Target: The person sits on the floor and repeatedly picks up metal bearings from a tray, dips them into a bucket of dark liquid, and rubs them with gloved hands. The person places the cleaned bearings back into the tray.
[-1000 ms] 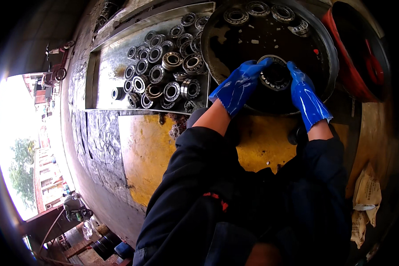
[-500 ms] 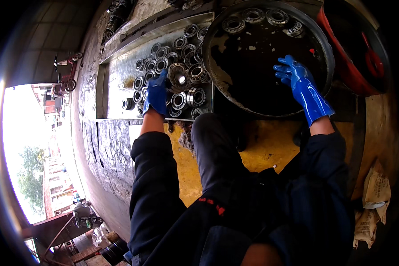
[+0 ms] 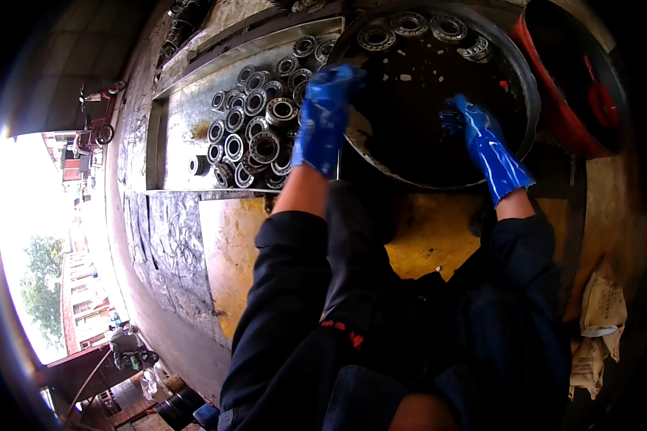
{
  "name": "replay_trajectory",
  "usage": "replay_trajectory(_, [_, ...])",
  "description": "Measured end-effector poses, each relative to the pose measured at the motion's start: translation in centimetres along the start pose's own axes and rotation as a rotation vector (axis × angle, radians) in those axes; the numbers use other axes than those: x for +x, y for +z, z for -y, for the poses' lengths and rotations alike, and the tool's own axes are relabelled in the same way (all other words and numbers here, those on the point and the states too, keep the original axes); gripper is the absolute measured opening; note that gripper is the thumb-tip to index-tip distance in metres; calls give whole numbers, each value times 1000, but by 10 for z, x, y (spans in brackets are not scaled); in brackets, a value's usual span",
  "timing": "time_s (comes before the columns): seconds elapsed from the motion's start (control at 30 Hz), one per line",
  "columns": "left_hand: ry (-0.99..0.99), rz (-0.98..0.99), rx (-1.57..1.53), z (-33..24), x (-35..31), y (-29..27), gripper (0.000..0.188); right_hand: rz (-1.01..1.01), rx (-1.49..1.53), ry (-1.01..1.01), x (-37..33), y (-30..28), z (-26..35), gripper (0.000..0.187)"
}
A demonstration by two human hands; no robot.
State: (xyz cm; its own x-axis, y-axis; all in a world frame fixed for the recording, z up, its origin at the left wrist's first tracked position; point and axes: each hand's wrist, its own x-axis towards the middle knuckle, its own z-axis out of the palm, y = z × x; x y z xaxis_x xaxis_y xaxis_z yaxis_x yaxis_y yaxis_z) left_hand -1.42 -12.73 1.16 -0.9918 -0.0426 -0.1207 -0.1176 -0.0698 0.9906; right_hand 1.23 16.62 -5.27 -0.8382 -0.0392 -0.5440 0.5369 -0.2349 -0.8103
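My left hand (image 3: 328, 115), in a blue rubber glove, is raised over the edge between a metal tray (image 3: 180, 108) and a wide round pan (image 3: 530, 90). Motion blurs its fingers, and whether anything is in them is hidden. Many steel bearings (image 3: 264, 146) lie crowded in the tray beside that wrist. Over the right part of the pan hangs my right hand (image 3: 482, 140), also gloved in blue, its fingers partly bent and apart with no object visible in them. Dark liquid (image 3: 410, 108) fills the pan. Several bearings (image 3: 410, 25) sit along its far rim.
A red-rimmed tub (image 3: 553, 93) holding a red tool (image 3: 602, 100) stands right of the pan. Torn paper sacks (image 3: 600, 305) lie at the lower right. A yellow surface (image 3: 431, 244) is below the pan, and a bright opening (image 3: 29, 215) is at the left.
My left hand has moved right and up from among the bearings to the pan's edge. The large bearing it was beside no longer shows there. My right hand's fingers have bent somewhat.
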Motion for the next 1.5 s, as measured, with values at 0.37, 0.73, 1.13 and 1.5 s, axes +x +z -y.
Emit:
replay_trajectory(0.37, [-86, 9, -289, 18, 15, 53, 28, -121, -508, -8, -3, -23, -5, 43])
replay_trajectory(0.73, [59, -290, -535, 10, 44, 4, 34, -442, -1829, -433, 63, -48, -14, 55])
replay_trajectory(1.13, [244, -193, -570, -19, -8, 9, 44, -384, -1846, -15, 126, -102, 63, 53])
replay_trajectory(1.5, [222, -197, -579, -24, -11, 15, 49, -91, -1573, 85, 76, -118, 96, 32])
